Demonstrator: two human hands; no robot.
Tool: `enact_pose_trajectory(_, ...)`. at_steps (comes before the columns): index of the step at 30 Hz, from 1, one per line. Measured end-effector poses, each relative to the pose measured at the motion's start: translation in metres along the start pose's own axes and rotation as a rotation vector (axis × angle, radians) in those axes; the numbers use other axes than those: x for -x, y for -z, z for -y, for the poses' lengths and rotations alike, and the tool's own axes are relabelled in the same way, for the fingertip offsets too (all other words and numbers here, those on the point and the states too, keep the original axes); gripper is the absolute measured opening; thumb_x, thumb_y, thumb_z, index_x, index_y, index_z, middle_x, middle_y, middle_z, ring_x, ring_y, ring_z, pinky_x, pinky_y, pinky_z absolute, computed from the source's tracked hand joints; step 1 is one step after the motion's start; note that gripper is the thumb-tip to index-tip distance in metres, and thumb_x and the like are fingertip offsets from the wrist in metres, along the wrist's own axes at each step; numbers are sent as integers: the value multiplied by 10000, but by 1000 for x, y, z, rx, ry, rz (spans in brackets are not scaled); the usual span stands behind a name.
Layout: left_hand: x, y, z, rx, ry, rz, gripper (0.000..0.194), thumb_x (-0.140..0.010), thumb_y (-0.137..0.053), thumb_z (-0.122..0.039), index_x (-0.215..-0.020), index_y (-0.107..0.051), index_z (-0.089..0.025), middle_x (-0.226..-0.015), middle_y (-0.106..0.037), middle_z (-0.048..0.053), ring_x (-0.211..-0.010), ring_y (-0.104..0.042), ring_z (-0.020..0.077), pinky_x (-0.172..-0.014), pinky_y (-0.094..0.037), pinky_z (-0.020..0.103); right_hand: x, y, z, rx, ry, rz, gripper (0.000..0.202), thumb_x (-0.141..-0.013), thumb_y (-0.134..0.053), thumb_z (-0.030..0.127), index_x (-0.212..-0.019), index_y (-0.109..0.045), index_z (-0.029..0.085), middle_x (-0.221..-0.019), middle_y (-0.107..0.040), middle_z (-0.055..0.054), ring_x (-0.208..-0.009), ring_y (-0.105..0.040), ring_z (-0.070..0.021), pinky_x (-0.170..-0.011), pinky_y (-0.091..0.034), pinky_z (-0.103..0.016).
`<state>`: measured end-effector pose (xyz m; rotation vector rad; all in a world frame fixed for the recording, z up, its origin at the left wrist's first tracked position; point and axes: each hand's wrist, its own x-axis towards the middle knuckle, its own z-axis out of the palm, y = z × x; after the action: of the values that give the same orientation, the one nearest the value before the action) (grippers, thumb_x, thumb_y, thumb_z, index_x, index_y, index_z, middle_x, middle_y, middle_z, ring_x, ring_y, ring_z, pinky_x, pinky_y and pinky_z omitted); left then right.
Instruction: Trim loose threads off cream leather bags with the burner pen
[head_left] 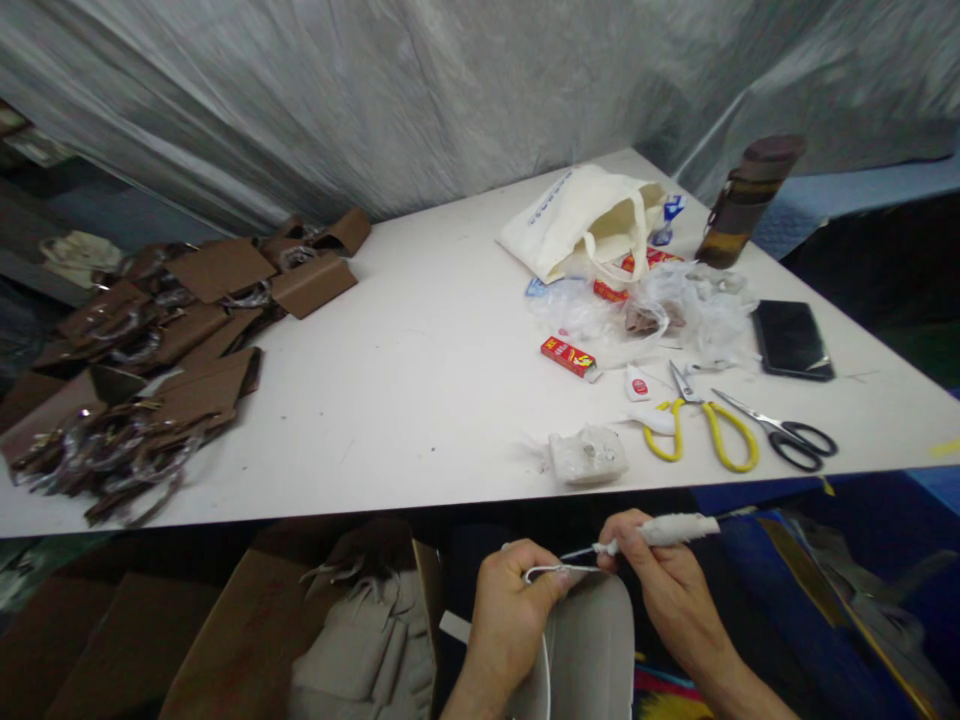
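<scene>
White cord (551,572) pinched in left hand (510,610), below the surface (420,380) edge; right hand (664,570) clamped on a tape-wrapped tool (660,532) (tip at the cord loop). Cloth tote (581,225) lies slumped, contents hidden. Crinkled plastic bag (675,300) holds brownish bits. Flat brown card sleeves (150,350) piled left.

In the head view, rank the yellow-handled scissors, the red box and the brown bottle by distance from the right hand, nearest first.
From the right hand:
1. Yellow-handled scissors, at the table's near edge, just above it.
2. Red box, mid-table, up and leftward.
3. Brown bottle, at the far right edge.
</scene>
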<state>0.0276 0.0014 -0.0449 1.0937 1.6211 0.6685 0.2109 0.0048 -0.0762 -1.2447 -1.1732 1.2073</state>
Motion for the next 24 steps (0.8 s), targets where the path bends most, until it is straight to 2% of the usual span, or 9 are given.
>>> enact_pose_trajectory(3, -3, 7, 3, 69, 17, -7, 126, -698, -761, -275, -678, -772, -151, -659, -686, 43, -651, -551, 183, -627, -387, 284, -9, 4, 4, 43, 137, -125, 282, -1055, -562, 417, -891, -697, 232, -740, -703, 1, -691, -680, -162, -669, -553, -240)
enact_pose_trajectory(5, -5, 12, 7, 120, 34, -9, 159, -705, -764, -301, -695, -769, -142, -639, -676, 41, -630, -536, 174, -617, -384, 279, -18, 9, 4, 129, 233, -158, 175, -1046, -593, 373, -994, -703, 247, -850, -740, -13, -791, -708, -181, -752, -568, -269)
enact_pose_trajectory(8, -6, 18, 14, 182, 57, -8, 181, -711, -772, -315, -714, -760, -134, -632, -670, 38, -620, -533, 165, -613, -389, 271, -29, 13, 3, 327, 359, -132, 116, -1040, -609, 315, -1056, -702, 247, -968, -749, -43, -902, -711, -210, -836, -557, -320)
enact_pose_trajectory(15, -2, 23, 18, 279, 38, -52, 189, -738, -782, -322, -745, -715, -146, -673, -664, 20, -646, -549, 155, -620, -408, 247, -44, 12, 2, 679, 677, -50, 99, -1044, -599, 209, -1113, -669, 206, -958, -751, -68, -864, -682, -228, -835, -521, -369)
enact_pose_trajectory(19, -1, 25, 18, 316, 48, -63, 194, -723, -802, -316, -734, -717, -141, -660, -656, 15, -638, -548, 153, -618, -408, 245, -48, 12, 9, 863, 711, 25, 148, -1060, -574, 243, -1157, -672, 187, -1009, -755, -101, -902, -667, -255, -824, -487, -384)
enact_pose_trajectory(24, -1, 27, 20, 365, 82, -32, 214, -684, -817, -326, -729, -751, -127, -651, -667, 25, -629, -543, 154, -624, -403, 256, -56, 4, 26, 1029, 745, 74, 275, -1101, -462, 277, -1055, -713, 174, -927, -747, -119, -840, -622, -263, -749, -418, -379)
